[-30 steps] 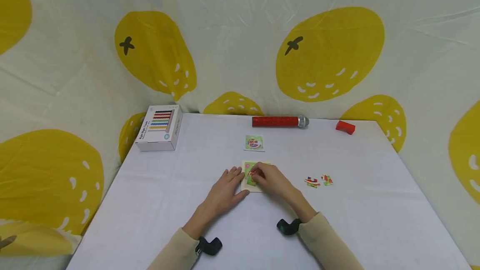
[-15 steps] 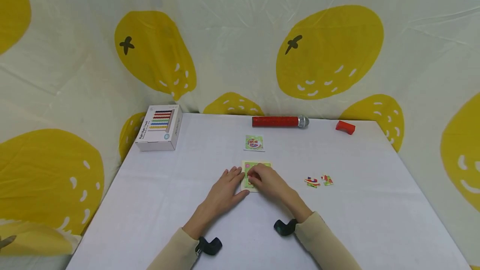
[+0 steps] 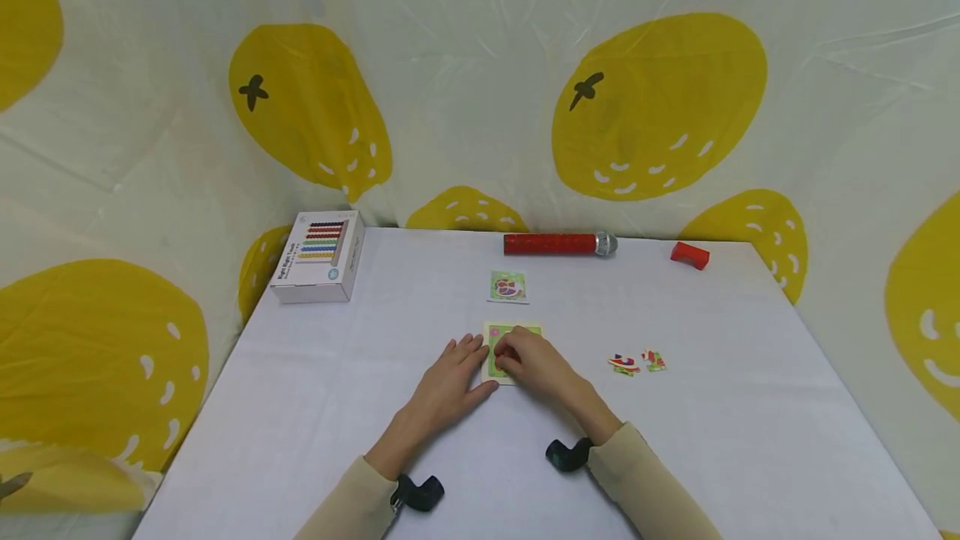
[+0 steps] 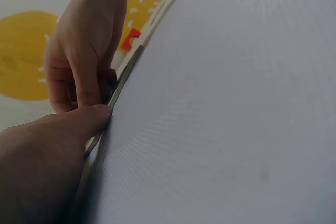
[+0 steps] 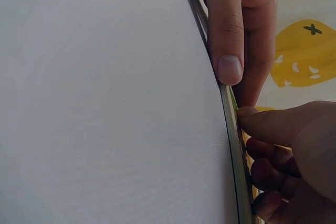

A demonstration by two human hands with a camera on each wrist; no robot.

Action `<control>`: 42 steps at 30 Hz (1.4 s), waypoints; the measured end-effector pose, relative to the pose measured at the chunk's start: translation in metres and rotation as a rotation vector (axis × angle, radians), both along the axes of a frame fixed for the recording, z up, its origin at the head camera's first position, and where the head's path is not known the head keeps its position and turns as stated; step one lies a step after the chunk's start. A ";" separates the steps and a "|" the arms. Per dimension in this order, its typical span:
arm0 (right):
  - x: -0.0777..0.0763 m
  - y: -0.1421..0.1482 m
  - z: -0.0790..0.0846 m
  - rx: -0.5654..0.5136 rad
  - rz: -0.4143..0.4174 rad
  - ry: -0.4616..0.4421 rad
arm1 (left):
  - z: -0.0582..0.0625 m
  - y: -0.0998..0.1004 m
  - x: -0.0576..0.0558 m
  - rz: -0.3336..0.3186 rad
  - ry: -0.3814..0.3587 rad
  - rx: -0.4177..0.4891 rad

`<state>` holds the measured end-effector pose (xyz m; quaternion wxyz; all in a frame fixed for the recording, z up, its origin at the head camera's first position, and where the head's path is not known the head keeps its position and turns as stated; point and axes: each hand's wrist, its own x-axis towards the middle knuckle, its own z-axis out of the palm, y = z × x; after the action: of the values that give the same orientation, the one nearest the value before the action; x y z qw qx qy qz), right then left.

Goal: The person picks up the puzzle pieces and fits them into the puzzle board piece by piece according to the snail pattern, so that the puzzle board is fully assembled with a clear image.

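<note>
In the head view, a small square puzzle board (image 3: 488, 378) with a cream rim and green picture lies at the middle of the table. My left hand (image 3: 444, 382) rests at its left side, fingers spread and fairly straight, with the thumb by the near corner. Over the board, my right hand (image 3: 538, 363) has curled fingers and pinches a small puzzle piece, mostly hidden behind the fingertips. In the right wrist view the right thumb and fingertips meet the board's top, and the left thumb (image 5: 229, 70) presses at its edge. Several loose puzzle pieces (image 3: 624, 364) lie to the right.
Beyond the board lies a square picture card (image 3: 508, 286). Along the far edge are a red microphone-shaped tube (image 3: 551, 244) and a red arched block (image 3: 690, 255). A white box (image 3: 318, 257) with an abacus picture stands at the far left. A fruit-patterned curtain hangs behind.
My right hand has shifted slightly left over the board, its fingertips now covering the piece that showed earlier. The left hand has stayed in place.
</note>
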<state>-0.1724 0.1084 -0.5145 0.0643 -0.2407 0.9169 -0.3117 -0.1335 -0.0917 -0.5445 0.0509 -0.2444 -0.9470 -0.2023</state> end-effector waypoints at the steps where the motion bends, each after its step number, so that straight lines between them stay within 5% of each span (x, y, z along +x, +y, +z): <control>1: 0.000 0.000 0.001 0.000 0.001 -0.005 | 0.000 0.000 0.000 0.000 -0.003 0.001; 11: 0.005 0.013 0.016 0.010 -0.031 0.062 | 0.001 0.001 0.001 0.006 -0.012 -0.006; 24: 0.009 0.065 0.033 -0.033 -0.064 0.114 | 0.003 0.001 0.001 0.009 -0.028 -0.027; 42: 0.016 0.129 0.033 0.020 -0.148 0.037 | 0.001 0.002 0.002 0.016 -0.032 -0.021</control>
<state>-0.1568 0.2371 -0.4812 0.0266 -0.1773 0.9363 -0.3021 -0.1317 -0.0902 -0.5438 0.0347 -0.2339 -0.9517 -0.1960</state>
